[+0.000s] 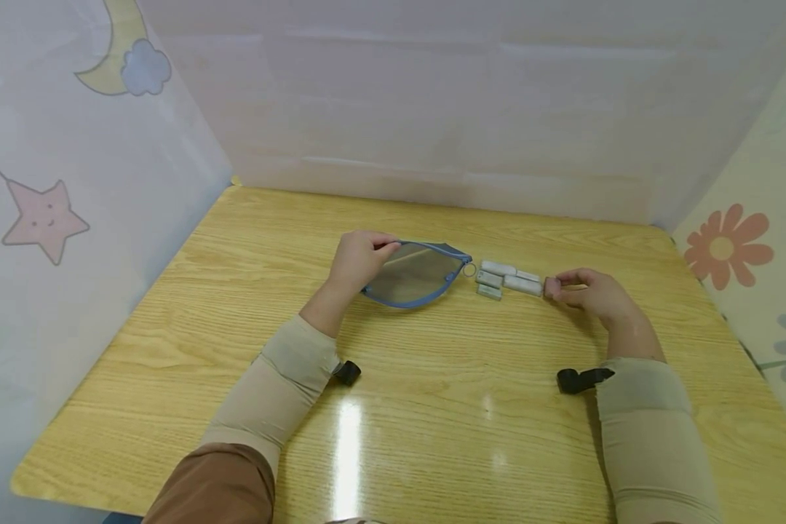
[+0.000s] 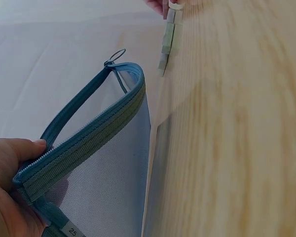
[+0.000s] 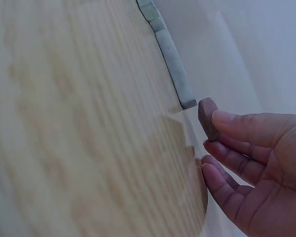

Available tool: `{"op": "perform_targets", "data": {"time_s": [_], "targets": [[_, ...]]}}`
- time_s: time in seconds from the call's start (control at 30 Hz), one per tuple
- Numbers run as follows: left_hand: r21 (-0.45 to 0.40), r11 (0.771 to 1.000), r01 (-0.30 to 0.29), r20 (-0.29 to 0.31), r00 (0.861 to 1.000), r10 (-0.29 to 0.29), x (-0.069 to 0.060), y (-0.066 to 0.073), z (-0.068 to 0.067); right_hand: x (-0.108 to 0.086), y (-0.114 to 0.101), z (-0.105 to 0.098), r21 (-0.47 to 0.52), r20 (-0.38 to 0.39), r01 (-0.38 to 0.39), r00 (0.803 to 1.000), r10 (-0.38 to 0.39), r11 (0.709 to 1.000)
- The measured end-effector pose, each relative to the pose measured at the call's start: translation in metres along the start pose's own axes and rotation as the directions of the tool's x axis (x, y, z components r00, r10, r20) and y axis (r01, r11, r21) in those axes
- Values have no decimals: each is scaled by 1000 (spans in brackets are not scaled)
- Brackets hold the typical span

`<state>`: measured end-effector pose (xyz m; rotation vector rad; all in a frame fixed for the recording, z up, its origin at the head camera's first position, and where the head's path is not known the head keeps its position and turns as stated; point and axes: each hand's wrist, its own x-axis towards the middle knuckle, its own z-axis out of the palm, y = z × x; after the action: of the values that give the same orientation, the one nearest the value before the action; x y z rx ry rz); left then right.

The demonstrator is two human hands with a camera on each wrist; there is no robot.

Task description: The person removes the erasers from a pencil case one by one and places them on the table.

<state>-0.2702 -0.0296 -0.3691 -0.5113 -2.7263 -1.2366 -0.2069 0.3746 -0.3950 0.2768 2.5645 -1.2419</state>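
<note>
A mesh zipper pouch point(image 1: 411, 274) with blue edging stands with its mouth spread on the table. My left hand point(image 1: 356, 262) pinches its rim at the left end, thumb on the zipper edge point(image 2: 79, 150). A metal ring point(image 1: 469, 270) hangs at the pouch's other end. Just right of it, several pale grey, eraser-like blocks point(image 1: 522, 284) lie close together. My right hand point(image 1: 592, 295) pinches a small reddish-brown block point(image 3: 207, 118) between thumb and fingers, at the right end of the pale blocks. Whether that block touches the table is unclear.
The wood-grain table point(image 1: 432, 378) has a pale wall point(image 1: 432, 131) behind it and decorated panels on both sides. A black wrist camera point(image 1: 348, 373) sits on the left forearm, another black camera point(image 1: 571, 380) on the right.
</note>
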Motion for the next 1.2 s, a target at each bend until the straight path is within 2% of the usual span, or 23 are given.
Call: {"op": "perform_targets", "data": {"time_s": [0.2,0.5,0.87,1.2], "targets": [[17,999,32,24,999,-32,-1,3,-2,2,2,4,-4,1,4,1000,-4,1000],[21,999,41,31,999,-42,-2,2,-2,9,5,9,-100,-5,-8,1000,8,995],[13,999,46,52,998,-47,-2,3,-1,4,-5,9,-133,-4,15,1000,-16,991],[31,998,49,58,997,-50,-1,1,1,2,-8,6,-119,-20,-3,1000,0,993]]}}
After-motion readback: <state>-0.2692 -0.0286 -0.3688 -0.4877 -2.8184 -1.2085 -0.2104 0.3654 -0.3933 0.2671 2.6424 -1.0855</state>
